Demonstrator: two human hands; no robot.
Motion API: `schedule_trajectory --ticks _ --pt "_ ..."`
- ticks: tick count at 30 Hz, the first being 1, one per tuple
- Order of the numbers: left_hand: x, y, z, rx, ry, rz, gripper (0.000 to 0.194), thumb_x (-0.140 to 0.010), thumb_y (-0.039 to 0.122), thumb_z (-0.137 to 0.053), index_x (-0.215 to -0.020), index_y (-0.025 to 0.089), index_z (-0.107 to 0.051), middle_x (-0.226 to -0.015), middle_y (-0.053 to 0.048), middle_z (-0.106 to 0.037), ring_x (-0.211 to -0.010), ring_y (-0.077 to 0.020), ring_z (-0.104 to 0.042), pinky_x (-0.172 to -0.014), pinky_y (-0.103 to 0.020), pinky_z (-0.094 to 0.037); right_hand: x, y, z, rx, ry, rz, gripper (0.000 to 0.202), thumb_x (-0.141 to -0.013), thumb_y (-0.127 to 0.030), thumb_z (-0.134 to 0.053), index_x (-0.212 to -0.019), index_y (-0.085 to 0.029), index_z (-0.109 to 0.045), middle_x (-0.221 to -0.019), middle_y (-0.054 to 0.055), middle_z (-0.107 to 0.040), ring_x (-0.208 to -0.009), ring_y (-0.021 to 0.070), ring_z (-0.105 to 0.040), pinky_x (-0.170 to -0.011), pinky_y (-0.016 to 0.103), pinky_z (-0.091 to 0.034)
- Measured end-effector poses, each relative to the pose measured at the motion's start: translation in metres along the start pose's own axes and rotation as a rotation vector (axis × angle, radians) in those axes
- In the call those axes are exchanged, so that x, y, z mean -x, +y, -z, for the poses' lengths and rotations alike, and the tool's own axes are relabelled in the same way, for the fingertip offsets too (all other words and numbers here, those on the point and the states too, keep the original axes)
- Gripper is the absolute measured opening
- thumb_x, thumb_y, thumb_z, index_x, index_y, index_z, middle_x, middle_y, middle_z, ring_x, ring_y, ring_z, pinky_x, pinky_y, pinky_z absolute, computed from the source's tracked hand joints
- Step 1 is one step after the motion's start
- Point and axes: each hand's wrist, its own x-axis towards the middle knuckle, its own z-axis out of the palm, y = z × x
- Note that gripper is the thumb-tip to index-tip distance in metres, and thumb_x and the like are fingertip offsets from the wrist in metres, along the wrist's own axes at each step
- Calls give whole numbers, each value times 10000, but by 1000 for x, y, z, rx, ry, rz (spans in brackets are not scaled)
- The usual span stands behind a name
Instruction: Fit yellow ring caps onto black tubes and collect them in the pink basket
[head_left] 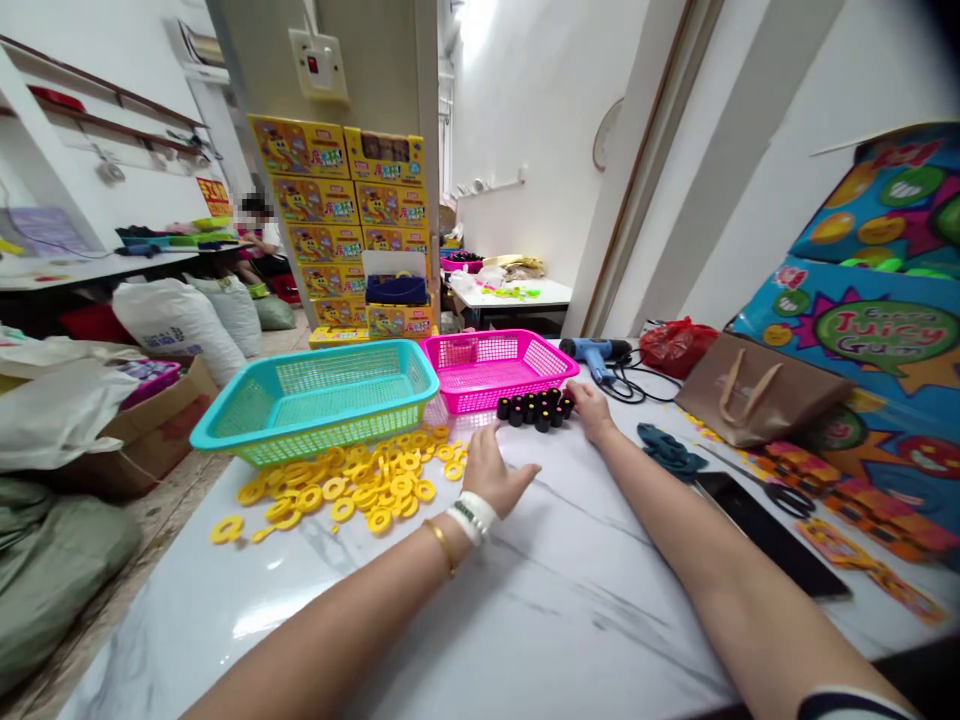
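Observation:
My left hand (495, 474), with a white bracelet and a gold bangle at its wrist, is over the table just right of a heap of yellow rings (375, 485). Its thumb stands apart from the fingers and nothing is in it. My right hand (591, 408) touches the right end of a cluster of small black cylinders (541, 408); whether its fingers hold one is too small to tell. Behind the rings stands a turquoise basket (315, 435), and behind the cylinders a pink basket (510, 392). Neither basket shows anything inside.
A blue heat gun (596, 355) with a black cable lies behind my right hand. To the right are a dark cloth (670, 452), a black tablet (772, 540), scissors (787, 498) and a brown paper bag (757, 390). Yellow boxes (322, 205) are stacked behind; a person sits far left.

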Motion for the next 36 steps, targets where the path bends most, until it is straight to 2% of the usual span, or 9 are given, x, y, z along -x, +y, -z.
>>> schedule_trajectory --ticks 2,5,11,18,22,26,32,36 --pt "-21 -3 -20 -25 16 55 774 -656 393 -789 -1280 121 -422 -1278 -172 -499 -1264 -317 -458 -1097 -449 -361 -4 7 -4 39 -31 -4 292 -944 -329 -590 -1170 -146 -599 -1131 77 -634 -934 200 -649 -788 385 -562" --pt "-41 -8 -39 -55 27 105 884 -615 437 -816 -1312 111 -382 -1293 -186 -455 -1285 -347 -417 -1101 -460 -332 -4 12 -8 96 -91 17 292 -943 -332 -591 -1168 -146 -601 -1134 75 -634 -941 204 -648 -794 387 -561" --pt "-62 -7 -62 -134 42 112 990 -549 519 -842 -1341 168 -362 -1301 -169 -386 -1260 -354 -419 -1077 -452 -330 1 13 -14 192 -219 113 286 -942 -325 -593 -1165 -146 -602 -1137 80 -635 -951 202 -647 -809 397 -556" --pt "-69 -3 -67 -236 24 114 954 -506 593 -832 -1248 165 -411 -1198 -143 -424 -1163 -339 -484 -1010 -431 -383 2 11 -15 325 -296 213 265 -938 -323 -600 -1133 -145 -618 -1125 77 -643 -962 203 -645 -835 409 -546" --pt "-74 0 -65 -291 4 81 1009 -489 703 -784 -1236 139 -409 -1229 -180 -442 -1199 -372 -452 -1038 -457 -348 4 8 -16 398 -286 246 244 -941 -333 -594 -1098 -150 -632 -1107 73 -651 -956 197 -644 -841 405 -541" --pt "-82 -2 -66 -330 5 74 965 -528 767 -720 -1184 113 -446 -1178 -189 -493 -1149 -363 -486 -1005 -441 -374 5 6 -17 436 -275 271 256 -947 -357 -581 -1076 -143 -637 -1065 65 -661 -925 192 -651 -827 397 -543" --pt "-90 -2 -72 -358 4 99 929 -529 741 -740 -1146 105 -465 -1117 -177 -536 -1064 -338 -546 -928 -413 -428 10 4 -18 494 -260 310 247 -947 -371 -577 -1010 -144 -652 -992 51 -677 -876 177 -655 -815 382 -540" --pt "-89 -2 -74 -361 -23 45 949 -519 720 -763 -1192 131 -445 -1127 -153 -538 -1050 -324 -561 -905 -396 -441 16 -2 -19 521 -256 336 263 -938 -394 -581 -958 -148 -670 -923 39 -691 -857 177 -656 -824 386 -526"
